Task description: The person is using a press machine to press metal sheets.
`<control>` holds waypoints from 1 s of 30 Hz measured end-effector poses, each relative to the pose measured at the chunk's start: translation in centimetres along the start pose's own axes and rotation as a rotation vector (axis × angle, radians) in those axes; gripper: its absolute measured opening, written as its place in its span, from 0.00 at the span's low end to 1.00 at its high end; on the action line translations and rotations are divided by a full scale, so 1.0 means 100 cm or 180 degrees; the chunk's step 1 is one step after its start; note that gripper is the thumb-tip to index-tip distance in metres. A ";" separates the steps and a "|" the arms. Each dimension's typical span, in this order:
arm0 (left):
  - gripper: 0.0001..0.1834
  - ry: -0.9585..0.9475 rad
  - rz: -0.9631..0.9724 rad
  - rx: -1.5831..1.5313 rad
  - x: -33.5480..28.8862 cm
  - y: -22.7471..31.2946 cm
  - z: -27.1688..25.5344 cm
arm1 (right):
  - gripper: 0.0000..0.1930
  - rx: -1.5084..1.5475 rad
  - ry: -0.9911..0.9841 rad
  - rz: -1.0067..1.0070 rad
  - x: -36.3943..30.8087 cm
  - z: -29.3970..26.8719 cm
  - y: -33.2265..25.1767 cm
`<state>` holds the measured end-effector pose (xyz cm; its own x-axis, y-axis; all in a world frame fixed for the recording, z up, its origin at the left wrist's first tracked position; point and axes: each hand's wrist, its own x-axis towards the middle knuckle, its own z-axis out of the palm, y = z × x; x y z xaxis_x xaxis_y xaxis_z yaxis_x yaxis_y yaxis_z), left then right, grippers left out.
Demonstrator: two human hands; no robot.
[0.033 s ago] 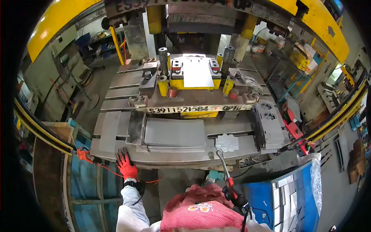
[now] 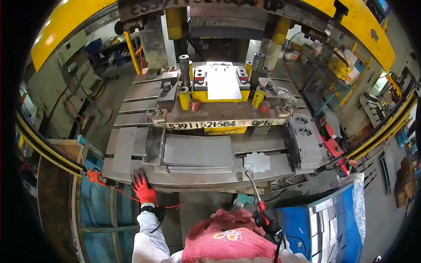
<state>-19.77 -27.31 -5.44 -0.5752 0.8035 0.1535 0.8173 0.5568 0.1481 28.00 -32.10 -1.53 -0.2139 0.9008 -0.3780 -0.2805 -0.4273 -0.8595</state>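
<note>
Tong handling of the cut plate (image 2: 258, 162) on the bed (image 2: 206, 176) appears in hand, the right hand (image 2: 268, 221) gripping the tongs (image 2: 255, 188), the left hand (image 2: 144, 189) spread open at the front edge, the next move seemingly requiring a secure bite.

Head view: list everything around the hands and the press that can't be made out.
All in the head view:
Left hand: palm hidden by the back of the hand.
Red-handled tool: part of the handle covered by the right hand.
Bright sheet between the posts: surface detail washed out by glare.
Grey sheet stack: lower edges too fine to count.
Press's upper beam: top cut off by the picture's edge.
</note>
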 end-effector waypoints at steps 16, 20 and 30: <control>0.44 -0.0025 -0.0108 0.0159 -0.001 -0.002 0.003 | 0.28 0.0190 -0.0539 0.0019 0.009 -0.003 -0.003; 0.45 -0.0001 -0.0066 0.0094 0.001 -0.002 0.007 | 0.26 0.0532 -0.0650 -0.0169 0.006 -0.001 0.002; 0.46 -0.0040 -0.0075 0.0107 0.000 -0.001 0.003 | 0.27 0.0454 -0.0587 -0.0138 0.001 0.004 -0.001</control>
<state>-19.87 -27.34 -5.77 -0.5939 0.7926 0.1379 0.8044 0.5821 0.1187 27.60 -32.00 -1.34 -0.3624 0.8946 -0.2613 -0.4197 -0.4070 -0.8113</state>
